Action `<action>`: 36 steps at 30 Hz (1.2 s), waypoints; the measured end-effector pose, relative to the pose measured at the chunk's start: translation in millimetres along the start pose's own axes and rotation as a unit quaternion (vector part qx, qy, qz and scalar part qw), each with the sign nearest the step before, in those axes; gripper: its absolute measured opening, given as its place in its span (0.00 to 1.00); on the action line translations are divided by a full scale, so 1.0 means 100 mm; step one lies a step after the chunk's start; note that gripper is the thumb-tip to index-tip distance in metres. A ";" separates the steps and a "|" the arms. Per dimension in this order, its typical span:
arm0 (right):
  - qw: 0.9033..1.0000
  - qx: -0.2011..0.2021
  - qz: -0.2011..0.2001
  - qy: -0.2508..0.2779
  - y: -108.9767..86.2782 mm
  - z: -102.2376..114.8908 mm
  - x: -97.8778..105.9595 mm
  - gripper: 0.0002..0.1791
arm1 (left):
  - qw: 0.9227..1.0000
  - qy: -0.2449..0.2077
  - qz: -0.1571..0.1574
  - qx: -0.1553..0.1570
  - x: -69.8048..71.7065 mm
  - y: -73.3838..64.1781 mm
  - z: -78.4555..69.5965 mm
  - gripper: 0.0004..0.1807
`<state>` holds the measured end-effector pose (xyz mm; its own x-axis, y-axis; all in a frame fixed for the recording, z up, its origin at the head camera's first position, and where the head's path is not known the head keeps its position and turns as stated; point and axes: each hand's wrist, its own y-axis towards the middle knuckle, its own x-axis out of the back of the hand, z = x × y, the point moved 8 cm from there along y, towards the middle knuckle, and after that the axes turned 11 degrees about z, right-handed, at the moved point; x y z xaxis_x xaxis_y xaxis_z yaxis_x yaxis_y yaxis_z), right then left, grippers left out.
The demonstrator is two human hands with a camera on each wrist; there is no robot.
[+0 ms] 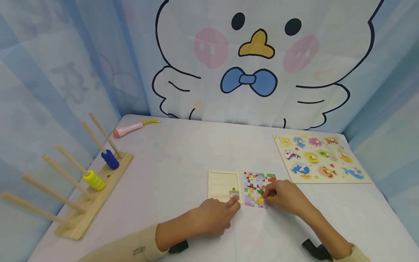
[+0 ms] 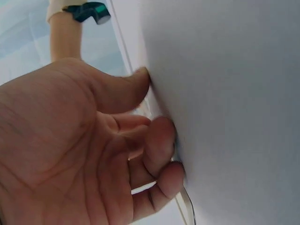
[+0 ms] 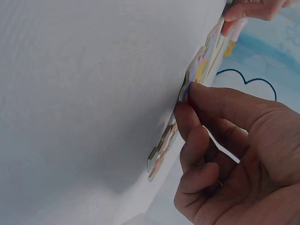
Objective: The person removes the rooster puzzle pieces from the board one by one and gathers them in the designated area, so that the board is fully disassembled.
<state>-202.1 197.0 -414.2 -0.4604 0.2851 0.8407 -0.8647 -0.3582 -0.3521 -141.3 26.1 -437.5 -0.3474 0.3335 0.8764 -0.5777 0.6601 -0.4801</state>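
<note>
A small wooden puzzle tray (image 1: 224, 174) lies flat, with one jigsaw piece (image 1: 234, 193) in its lower right corner. My left hand (image 1: 214, 217) rests at that corner, its index fingertip on the piece. In the left wrist view the other fingers of the left hand (image 2: 103, 140) bend loosely, with nothing in the palm. Several colourful jigsaw pieces (image 1: 250, 188) lie in a block right of the tray. At the block's right side my right hand (image 1: 286, 197) pinches a puzzle piece (image 3: 184, 92) between thumb and index finger, which cover much of it.
An animal peg puzzle board (image 1: 319, 158) lies at the back right. On the left stands a wooden peg rack (image 1: 95, 203) with blue beads (image 1: 110, 159) and yellow beads (image 1: 94, 180). A pink handle with a yellow cord (image 1: 129, 129) lies at the back left. Printed curtains surround the table.
</note>
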 end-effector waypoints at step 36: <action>0.995 0.088 -0.012 -0.040 0.35 0.77 -0.13 0.11 | 0.993 -0.062 -0.077 0.064 0.36 -0.01 0.93 0.36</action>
<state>-211.2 112.0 -405.5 -0.4159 0.2271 0.8806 -0.8239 -0.5040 -0.2591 -221.8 -25.3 -409.2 -0.3304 0.1449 0.9327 -0.7179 0.6029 -0.3480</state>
